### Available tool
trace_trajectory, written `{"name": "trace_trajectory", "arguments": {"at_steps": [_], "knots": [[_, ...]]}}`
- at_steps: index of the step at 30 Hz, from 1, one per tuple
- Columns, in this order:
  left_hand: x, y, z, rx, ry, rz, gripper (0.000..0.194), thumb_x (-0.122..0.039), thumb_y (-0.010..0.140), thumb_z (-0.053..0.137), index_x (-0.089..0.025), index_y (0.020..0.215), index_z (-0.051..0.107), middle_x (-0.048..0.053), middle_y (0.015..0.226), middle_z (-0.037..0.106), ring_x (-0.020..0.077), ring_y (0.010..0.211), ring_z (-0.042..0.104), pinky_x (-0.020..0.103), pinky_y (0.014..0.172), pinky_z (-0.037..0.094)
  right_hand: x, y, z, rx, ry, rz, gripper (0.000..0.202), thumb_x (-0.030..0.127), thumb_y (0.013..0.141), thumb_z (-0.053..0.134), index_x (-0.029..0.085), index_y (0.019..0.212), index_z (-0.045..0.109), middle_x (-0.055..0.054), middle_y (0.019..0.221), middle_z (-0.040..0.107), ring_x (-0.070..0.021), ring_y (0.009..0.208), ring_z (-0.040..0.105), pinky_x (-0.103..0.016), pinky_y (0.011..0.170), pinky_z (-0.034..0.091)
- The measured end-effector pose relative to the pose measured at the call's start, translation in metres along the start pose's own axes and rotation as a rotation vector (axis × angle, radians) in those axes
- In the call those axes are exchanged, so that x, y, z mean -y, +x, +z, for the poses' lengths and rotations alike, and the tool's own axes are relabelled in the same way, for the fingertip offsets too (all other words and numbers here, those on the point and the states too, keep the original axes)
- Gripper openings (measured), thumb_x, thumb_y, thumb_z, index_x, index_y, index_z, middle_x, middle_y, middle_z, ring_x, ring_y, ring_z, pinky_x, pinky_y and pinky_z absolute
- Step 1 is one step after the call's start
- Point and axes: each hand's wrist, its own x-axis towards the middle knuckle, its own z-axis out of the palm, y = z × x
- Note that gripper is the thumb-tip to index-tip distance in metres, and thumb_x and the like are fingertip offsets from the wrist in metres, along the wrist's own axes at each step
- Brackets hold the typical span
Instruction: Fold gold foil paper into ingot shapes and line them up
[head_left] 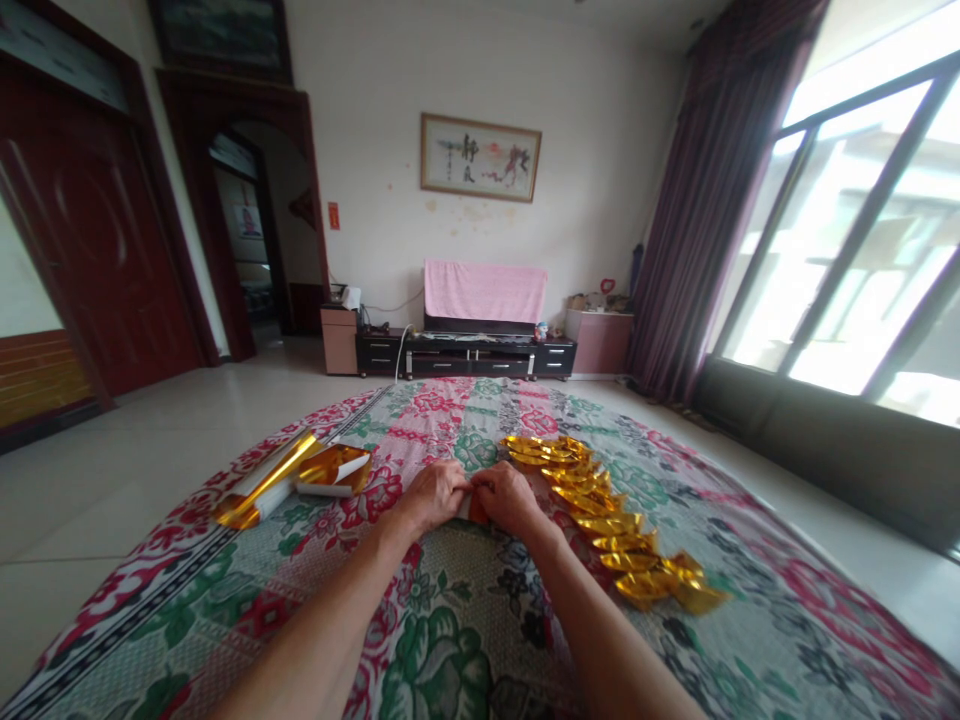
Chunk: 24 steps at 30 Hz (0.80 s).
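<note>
My left hand (435,495) and my right hand (506,497) meet at the middle of a floral cloth (450,620), fingers closed together on a small folded paper piece (475,508) that shows reddish between them; most of it is hidden. To the right of my right hand runs a row of several folded gold paper ingots (600,500), from the far middle toward the near right. To the left of my left hand lies a stack of gold foil sheets (289,478), one curled up.
The cloth lies spread in a room with a pale tiled floor (112,470). A low dark TV cabinet (465,355) with a pink cover stands at the far wall. A dark red door (90,240) is at left, large windows (862,230) with curtains at right.
</note>
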Motion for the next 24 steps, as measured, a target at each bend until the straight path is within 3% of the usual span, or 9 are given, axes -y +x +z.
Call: {"name": "trace_trajectory", "arguments": {"at_steps": [24], "knots": [[-0.0020, 0.0007, -0.0041, 0.059, 0.102, 0.078, 0.024, -0.012, 0.075, 0.046, -0.021, 0.077, 0.068, 0.004, 0.081, 0.060, 0.0153, 0.081, 0.053, 0.026, 0.077, 0.042, -0.0032, -0.0005, 0.0051, -0.021, 0.014, 0.000, 0.023, 0.017, 0.076, 0.046, 0.023, 0.076, 0.069, -0.003, 0.076, 0.066, -0.0148, 0.080, 0.055, -0.021, 0.067, 0.036]]}}
